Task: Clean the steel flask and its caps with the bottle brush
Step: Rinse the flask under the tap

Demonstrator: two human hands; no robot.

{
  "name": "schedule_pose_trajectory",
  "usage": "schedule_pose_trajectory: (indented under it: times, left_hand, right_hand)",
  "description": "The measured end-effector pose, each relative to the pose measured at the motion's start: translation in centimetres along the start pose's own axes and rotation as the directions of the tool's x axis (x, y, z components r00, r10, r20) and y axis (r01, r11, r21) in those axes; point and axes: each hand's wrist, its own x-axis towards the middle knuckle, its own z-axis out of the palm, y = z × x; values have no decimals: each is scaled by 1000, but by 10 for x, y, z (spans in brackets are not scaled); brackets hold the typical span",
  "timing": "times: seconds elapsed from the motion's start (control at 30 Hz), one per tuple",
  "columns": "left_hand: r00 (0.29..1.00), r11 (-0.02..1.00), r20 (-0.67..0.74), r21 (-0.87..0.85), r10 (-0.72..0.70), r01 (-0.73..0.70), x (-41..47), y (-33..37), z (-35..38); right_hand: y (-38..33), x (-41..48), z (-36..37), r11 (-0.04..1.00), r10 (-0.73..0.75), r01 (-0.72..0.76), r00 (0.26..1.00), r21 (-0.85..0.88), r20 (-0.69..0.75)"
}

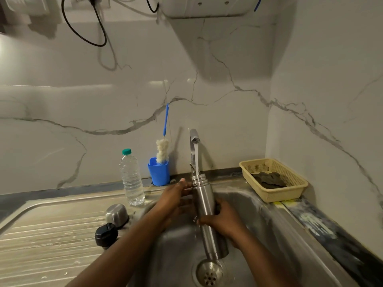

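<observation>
Wet steel sink (261, 206): left hand (176, 194), right hand (224, 221) grip cylindrical flask (204, 200)

One sink (259, 214) is hosting one steel flask (204, 206), two caps (one steel cap (116, 214), one black cap (106, 234)), one bottle brush (162, 149), one blue cup (159, 171), one plastic bottle (132, 179), one basket (290, 191) and one tap (193, 137). Two hands are showing: left hand (176, 195), right hand (226, 222).

The steel flask (204, 201) is held nearly upright, mouth open under running water (196, 158). The steel cap (116, 214) and black cap (106, 235) are laid together on the surface (51, 235). The bottle brush (162, 150) is stood bristles-down in a blue cup (159, 175).
</observation>
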Motion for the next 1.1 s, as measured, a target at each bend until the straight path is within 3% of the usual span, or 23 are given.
schedule_pose_trajectory:
  times: [0.23,0.33,0.47,0.53,0.63,0.77,0.97,1.1]
  left_hand:
    - [975,980,-161,154,152,-128,-35,-19,-35]
    - [968,956,-147,243,203,-164,-48,-20,-44]
    - [962,966,-169,185,214,-182,-58,-19,-52]
    - [955,971,-203,149,215,-187,-58,-21,-56]
    - [940,976,-266,80,215,-201,-58,-26,-57]
    - [926,981,-329,2,186,-196,-58,-34,-57]
    - [922,978,-329,21,204,-209,-61,-37,-61]
    - [931,983,-319,23,180,-182,-62,-37,-62]
  right_hand:
    - [-12,-13,-5,999,6,-6,1000,-41,6]
    - [-23,-23,-12,989,-4,10,999,-147,39]
    - [-36,-33,-19,929,-100,85,995,-361,-23]
    - [-45,-38,-24,803,-202,137,978,-580,-48]
    - [-61,-42,-34,495,-299,156,954,-855,1]
    - [-75,-48,-48,191,-317,172,943,-966,105]
    - [-91,-47,-61,-70,-375,197,903,-978,209]
    - [-100,-44,-65,-145,-433,208,866,-967,251]
